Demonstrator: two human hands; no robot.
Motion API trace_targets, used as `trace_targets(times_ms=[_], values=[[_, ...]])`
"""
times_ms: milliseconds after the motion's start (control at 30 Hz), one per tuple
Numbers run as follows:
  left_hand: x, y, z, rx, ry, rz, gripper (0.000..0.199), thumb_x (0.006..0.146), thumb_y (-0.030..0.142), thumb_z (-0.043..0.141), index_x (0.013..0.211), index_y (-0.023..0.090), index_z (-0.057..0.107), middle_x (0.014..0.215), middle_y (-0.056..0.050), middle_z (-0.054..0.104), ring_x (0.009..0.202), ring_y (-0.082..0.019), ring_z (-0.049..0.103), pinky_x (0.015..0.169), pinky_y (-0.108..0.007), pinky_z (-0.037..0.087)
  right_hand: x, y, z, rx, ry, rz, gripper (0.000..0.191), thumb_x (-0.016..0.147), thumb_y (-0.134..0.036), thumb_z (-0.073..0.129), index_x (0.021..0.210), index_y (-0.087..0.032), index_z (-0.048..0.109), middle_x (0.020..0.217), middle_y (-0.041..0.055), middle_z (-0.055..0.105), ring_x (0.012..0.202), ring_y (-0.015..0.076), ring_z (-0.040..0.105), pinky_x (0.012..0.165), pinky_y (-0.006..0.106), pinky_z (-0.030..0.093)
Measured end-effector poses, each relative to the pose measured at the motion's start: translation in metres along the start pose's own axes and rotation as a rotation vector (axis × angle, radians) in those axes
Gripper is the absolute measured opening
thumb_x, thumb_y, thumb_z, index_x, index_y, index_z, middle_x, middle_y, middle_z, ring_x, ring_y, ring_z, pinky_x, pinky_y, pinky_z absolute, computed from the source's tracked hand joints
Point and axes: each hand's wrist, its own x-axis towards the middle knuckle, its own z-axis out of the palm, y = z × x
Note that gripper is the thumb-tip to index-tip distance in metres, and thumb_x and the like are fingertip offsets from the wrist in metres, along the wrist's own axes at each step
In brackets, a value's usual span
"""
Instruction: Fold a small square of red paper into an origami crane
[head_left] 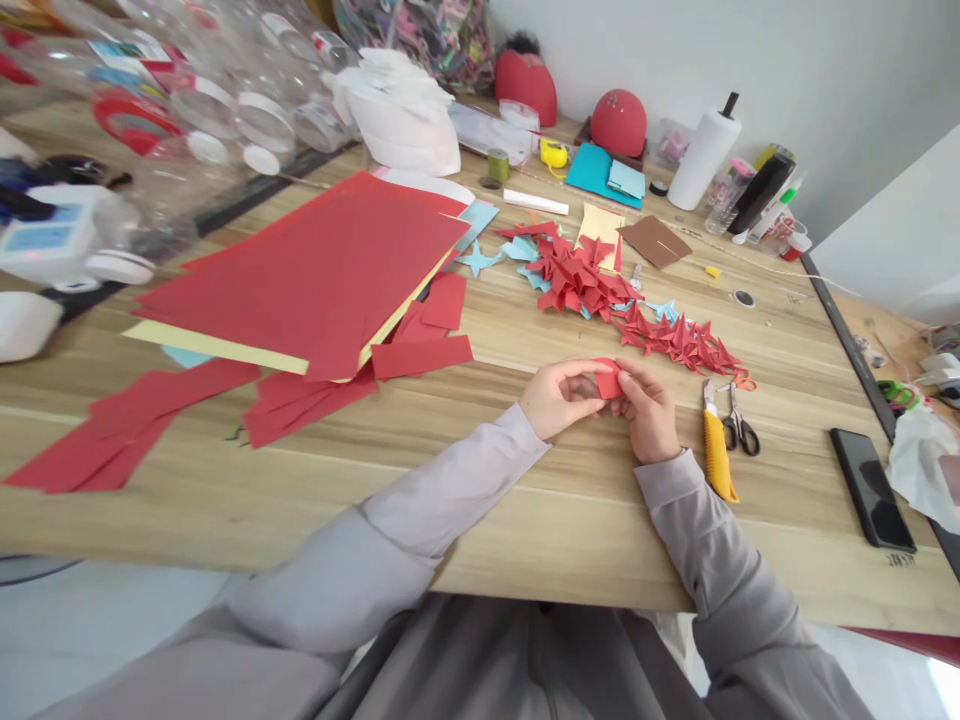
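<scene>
Between my two hands is a small piece of red paper [607, 380], held above the table near its front edge. My left hand [559, 396] pinches its left side between thumb and fingers. On the right side, my right hand [648, 408] grips it, the thumb lying on its face. Just beyond my hands lies a row of folded red paper stars [679, 338]. A larger heap of red folded stars [577, 275] sits farther back, with some light blue paper stars [480, 259] around it.
Right of my hands lie a yellow utility knife [718, 450], black-handled scissors [741, 425] and a phone [872, 488]. Large red paper sheets [300, 270] and cut red strips [135, 420] cover the left. Plastic bottles [225, 100] crowd the far left; a white roll [703, 158] stands at the back.
</scene>
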Motion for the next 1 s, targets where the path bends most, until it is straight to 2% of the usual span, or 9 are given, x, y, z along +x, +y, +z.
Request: trace_targets(times_ms=[300,533,600,667,767,900,1000], values=[[0.0028,0.0023,-0.0022,-0.126,-0.043,-0.194,0.054,0.052,0.005,0.058,0.106,0.011,0.056,0.076,-0.005,0.064,0.07,-0.018,0.061,0.053,-0.028,0.052,-0.0031,-0.0017,0.0024,-0.091,-0.061,-0.051,0.031,0.071,-0.03,0.065,0.098,-0.018,0.061,0.053,-0.0056,0.057,0.044,0.0075,0.049,0.044,0.021,0.036],[0.0042,0.0036,-0.0049,-0.186,-0.03,-0.28,0.044,0.057,0.011,0.053,0.1,0.009,0.06,0.067,-0.006,0.065,0.062,-0.019,0.063,0.052,-0.03,0.052,-0.0039,-0.0016,0.003,-0.128,-0.096,-0.049,0.031,0.07,-0.031,0.066,0.097,-0.018,0.062,0.054,-0.0047,0.057,0.045,0.0082,0.048,0.045,0.022,0.036],[0.0039,0.0044,-0.004,-0.179,0.0,-0.273,0.042,0.058,0.012,0.055,0.099,0.009,0.06,0.071,-0.007,0.066,0.06,-0.018,0.063,0.051,-0.03,0.052,-0.0041,-0.0018,0.0033,-0.132,-0.097,-0.048,0.031,0.07,-0.032,0.066,0.098,-0.018,0.062,0.055,-0.0044,0.058,0.046,0.0085,0.048,0.046,0.023,0.036],[0.0033,0.0055,-0.0024,-0.165,0.036,-0.246,0.038,0.059,0.012,0.057,0.096,0.011,0.062,0.09,-0.01,0.066,0.06,-0.016,0.063,0.051,-0.029,0.053,-0.0045,-0.0023,0.0036,-0.145,-0.101,-0.046,0.032,0.07,-0.033,0.066,0.099,-0.018,0.062,0.056,-0.004,0.058,0.046,0.0088,0.048,0.046,0.023,0.037],[0.0022,0.0067,-0.0002,-0.121,0.092,-0.194,0.028,0.06,0.015,0.061,0.088,0.011,0.066,0.12,-0.013,0.055,0.059,-0.012,0.063,0.051,-0.028,0.053,-0.0052,-0.0034,0.0037,-0.17,-0.122,-0.048,0.034,0.072,-0.035,0.064,0.102,-0.019,0.061,0.057,-0.0035,0.058,0.047,0.009,0.047,0.046,0.023,0.037],[0.0021,0.0053,-0.0001,-0.038,0.157,-0.114,0.018,0.064,0.02,0.062,0.078,0.01,0.068,0.115,-0.013,0.058,0.058,-0.012,0.06,0.051,-0.028,0.051,-0.0068,-0.0058,0.004,-0.179,-0.159,-0.062,0.032,0.077,-0.037,0.06,0.103,-0.02,0.061,0.062,-0.0022,0.059,0.05,0.009,0.049,0.048,0.023,0.038],[0.0035,0.0024,-0.0021,0.05,0.199,-0.023,0.014,0.064,0.02,0.062,0.074,0.012,0.069,0.104,-0.01,0.063,0.073,-0.017,0.062,0.06,-0.029,0.052,-0.0089,-0.0085,0.0066,-0.179,-0.185,-0.096,0.037,0.072,-0.036,0.065,0.105,-0.022,0.058,0.07,-0.0014,0.061,0.056,0.0109,0.053,0.05,0.024,0.041]])
